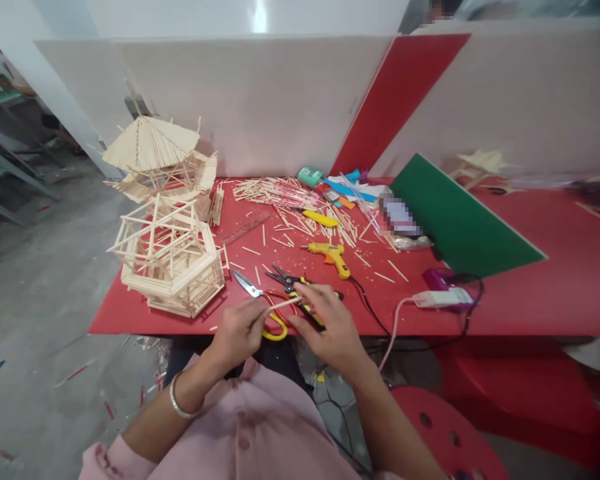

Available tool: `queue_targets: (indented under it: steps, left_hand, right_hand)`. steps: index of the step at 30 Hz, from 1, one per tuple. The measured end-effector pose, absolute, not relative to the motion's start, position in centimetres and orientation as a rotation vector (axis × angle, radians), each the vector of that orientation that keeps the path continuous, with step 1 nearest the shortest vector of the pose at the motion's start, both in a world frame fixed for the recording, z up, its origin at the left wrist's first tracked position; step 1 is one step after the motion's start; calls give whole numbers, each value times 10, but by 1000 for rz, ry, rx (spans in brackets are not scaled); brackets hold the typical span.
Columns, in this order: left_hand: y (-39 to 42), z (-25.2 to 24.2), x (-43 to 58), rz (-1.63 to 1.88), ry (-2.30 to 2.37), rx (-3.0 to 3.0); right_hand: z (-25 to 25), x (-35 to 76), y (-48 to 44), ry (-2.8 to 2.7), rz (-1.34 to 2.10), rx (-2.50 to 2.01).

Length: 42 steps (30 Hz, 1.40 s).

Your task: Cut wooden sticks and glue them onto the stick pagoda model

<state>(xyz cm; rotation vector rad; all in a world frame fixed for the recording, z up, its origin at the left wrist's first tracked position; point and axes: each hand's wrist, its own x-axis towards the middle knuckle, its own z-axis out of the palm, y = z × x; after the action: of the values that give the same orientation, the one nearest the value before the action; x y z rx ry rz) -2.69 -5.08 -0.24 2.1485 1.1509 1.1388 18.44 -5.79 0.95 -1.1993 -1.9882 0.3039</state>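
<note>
My left hand [237, 330] is closed in a pinch on one end of a thin wooden stick [286, 303] at the near edge of the red table [530, 293]. My right hand [325, 323] grips the other end, fingers curled round it. Under and beside my hands lie red-and-yellow scissors [260, 300] and small black-handled cutters [287, 280]. A yellow glue gun [333, 257] lies just beyond, its black cord running off the table edge.
A two-part stick model house [167, 220] stands at the table's left end. Loose sticks [280, 193] are scattered at the back, with a yellow knife [320, 217]. A green board [455, 220] leans at right, near a power strip [445, 297]. Red stools [445, 433] stand below.
</note>
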Motion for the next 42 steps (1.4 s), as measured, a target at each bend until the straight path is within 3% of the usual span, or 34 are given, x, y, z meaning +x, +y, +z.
queue_targets:
  steps: [4,10,15,21,24,28,34,42]
  left_hand:
    - [-45,-3,-29,1205,1353,1854]
    - [-38,-7,-32,1223,1427,1559]
    - [-37,-5,-37,1269,1445,1511]
    - [-41,0,-37,1330,1395,1493]
    - [-53,21,-37,1294,1298,1511]
    - [-65,85,-60,1143,1074,1426]
    - [-29,175,-129,1175,1459,1825]
    - [10,178,-168,908,1709,2338]
  right_hand:
    - [-9,178,-66,-1825,308,-1306]
    - [-26,133,-56,-2452,121,-1548]
    - [-24,122,-41,-2620,-64,-1698]
    - [-20,129,-32,-2655,53,-1782]
    - [-26,130,-31,-2622,47,-1790]
    - [-32,134,-31,-2591,56,-1742]
    - [-25,137,-30,-2643,92,-1730]
    - [6,141,-14,-2615,238,-1689]
